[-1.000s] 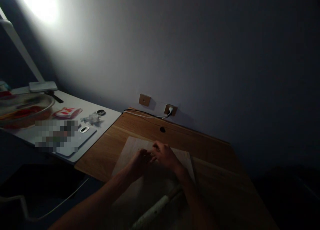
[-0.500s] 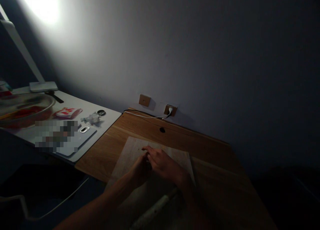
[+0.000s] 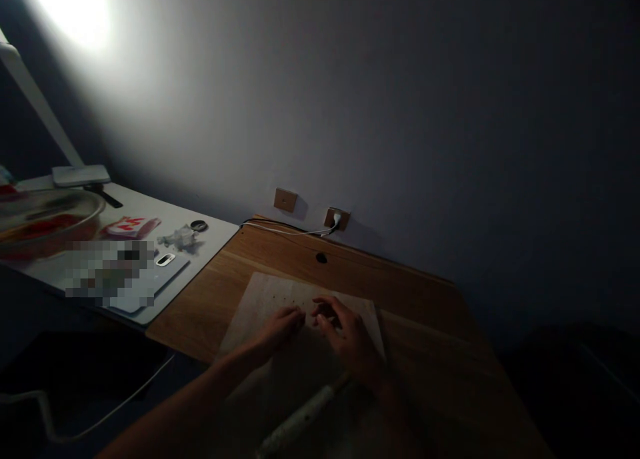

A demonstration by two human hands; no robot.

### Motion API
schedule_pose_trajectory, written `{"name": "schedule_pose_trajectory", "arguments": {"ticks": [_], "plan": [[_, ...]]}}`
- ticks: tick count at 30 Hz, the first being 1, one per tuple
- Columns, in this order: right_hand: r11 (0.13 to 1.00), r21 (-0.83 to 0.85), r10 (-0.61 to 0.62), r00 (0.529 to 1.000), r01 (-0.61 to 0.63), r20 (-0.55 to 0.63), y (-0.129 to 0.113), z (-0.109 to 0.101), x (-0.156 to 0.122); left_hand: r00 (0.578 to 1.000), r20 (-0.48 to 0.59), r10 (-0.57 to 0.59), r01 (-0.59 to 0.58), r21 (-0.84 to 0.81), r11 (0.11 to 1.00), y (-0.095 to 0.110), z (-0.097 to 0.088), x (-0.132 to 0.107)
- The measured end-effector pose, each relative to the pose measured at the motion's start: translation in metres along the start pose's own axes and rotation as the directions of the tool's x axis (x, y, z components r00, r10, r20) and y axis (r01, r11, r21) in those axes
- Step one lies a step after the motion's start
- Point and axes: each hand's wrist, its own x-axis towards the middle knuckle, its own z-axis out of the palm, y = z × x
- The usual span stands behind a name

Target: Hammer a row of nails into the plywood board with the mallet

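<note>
Both hands are over a pale wooden board (image 3: 260,289) that lies on the brown desk. My left hand (image 3: 284,326) is closed near the board's middle, and whatever its fingers hold is hidden. To its right, my right hand (image 3: 345,329) has curled fingers with a gap between them and the thumb; I see nothing held in it. The two hands are a little apart. A row of several tiny dark dots (image 3: 293,302) shows on the board just beyond my left hand. Closer to me, a pale rod like a rolling pin (image 3: 300,419) lies slanted in shadow, partly by my right forearm.
On the white table (image 3: 215,227) at left are a large bowl (image 3: 75,212), a red-and-white packet (image 3: 133,227), crumpled plastic (image 3: 180,238), a dark ring (image 3: 199,226) and a scale (image 3: 163,279). A plugged-in cable (image 3: 290,231) runs along the desk's back edge. Light is dim.
My hands were together, the right one over the left; now they have parted, the right hand drawn to the right. More of the dots on the board show.
</note>
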Motion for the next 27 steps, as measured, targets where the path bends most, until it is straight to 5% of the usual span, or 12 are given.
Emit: {"name": "schedule_pose_trajectory", "arguments": {"ticks": [2,5,8,10,20,27], "plan": [[0.999,0.020,0.034,0.999,-0.033,-0.029,0.008,0.001,-0.011,0.991,0.042,0.129,-0.136,0.299,0.944,0.000,-0.009,0.003],[0.997,0.034,0.070,0.997,-0.069,-0.040,0.018,0.001,-0.026,0.958,0.144,0.249,-0.281,0.649,0.707,0.005,-0.018,0.002],[0.995,0.020,0.102,0.994,-0.101,-0.036,0.024,0.001,-0.038,0.934,0.221,0.282,-0.332,0.829,0.450,0.012,-0.022,-0.005],[0.992,-0.004,0.123,0.992,-0.123,-0.040,0.026,0.000,-0.045,0.920,0.242,0.307,-0.346,0.869,0.353,0.014,-0.024,-0.010],[0.980,-0.065,0.179,0.979,-0.186,-0.097,0.035,0.001,-0.065,0.852,0.241,0.465,-0.489,0.684,0.542,0.004,-0.036,-0.026],[0.973,-0.110,0.196,0.977,-0.205,-0.088,0.038,0.002,-0.068,0.824,0.351,0.444,-0.530,0.753,0.389,0.009,-0.036,-0.035]]}}
